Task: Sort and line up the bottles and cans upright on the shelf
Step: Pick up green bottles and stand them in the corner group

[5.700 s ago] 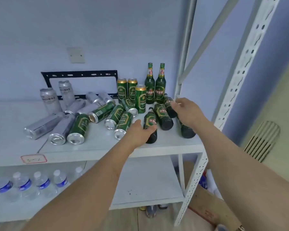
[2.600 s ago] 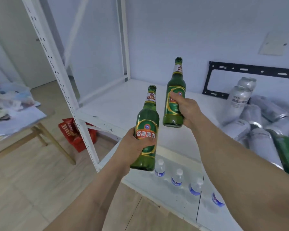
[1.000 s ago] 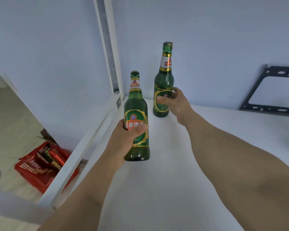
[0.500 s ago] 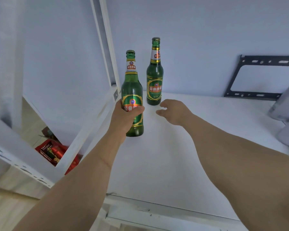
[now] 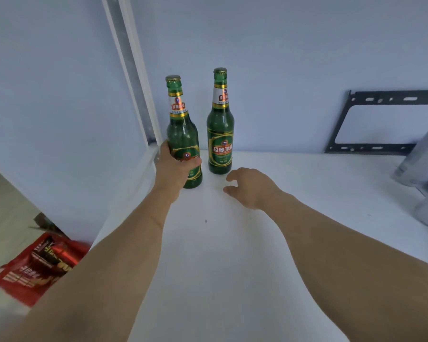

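Observation:
Two green glass beer bottles stand upright at the far left corner of the white shelf point(image 5: 232, 243). My left hand point(image 5: 174, 169) grips the left bottle point(image 5: 182, 134) around its lower body, its base at the shelf surface. The right bottle point(image 5: 220, 129) stands free by the back wall, a small gap away. My right hand point(image 5: 252, 187) hovers just in front of that bottle, fingers loosely apart and empty. Silver cans point(image 5: 425, 164) show partly at the right edge.
A white shelf upright point(image 5: 136, 77) rises just left of the bottles. A black metal bracket point(image 5: 371, 124) leans on the back wall at right. A red package point(image 5: 40, 265) lies on the floor below left.
My left hand has carried its bottle back toward the corner, beside the standing bottle. My right hand, which let go of the other bottle earlier, has drawn back a little.

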